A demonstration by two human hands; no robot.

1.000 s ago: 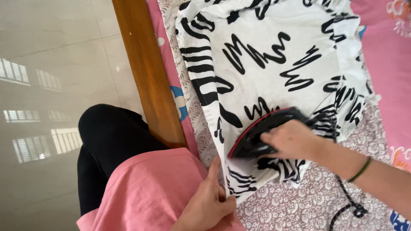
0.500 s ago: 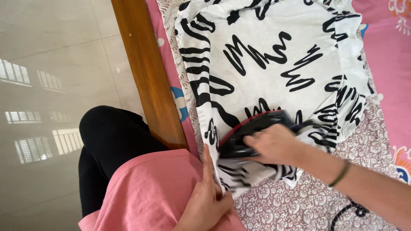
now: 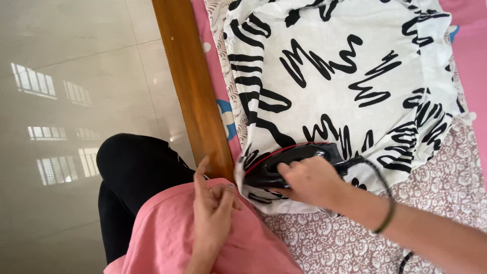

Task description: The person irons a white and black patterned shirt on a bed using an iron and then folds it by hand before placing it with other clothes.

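Slid iron (image 3: pixel 289 165) lower-centre, right hand (image 3: pixel 309 180) clenched on it, pressing flat | left hand (image 3: pixel 213 210) loose, fingers spread, off cloth (image 3: pixel 345 81)

One black-and-red iron (image 3: pixel 289 165) sits in the right hand's (image 3: pixel 309 181) grip, with one black-and-white patterned garment (image 3: pixel 345 76) spread under and beyond it. One wooden rail (image 3: pixel 195 86) runs just left of the grip, and one free left hand (image 3: pixel 212 213) lies beside it.

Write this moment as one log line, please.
right hand: grips black iron | iron: on black-and-white cloth near its edge | left hand: empty, against pink top
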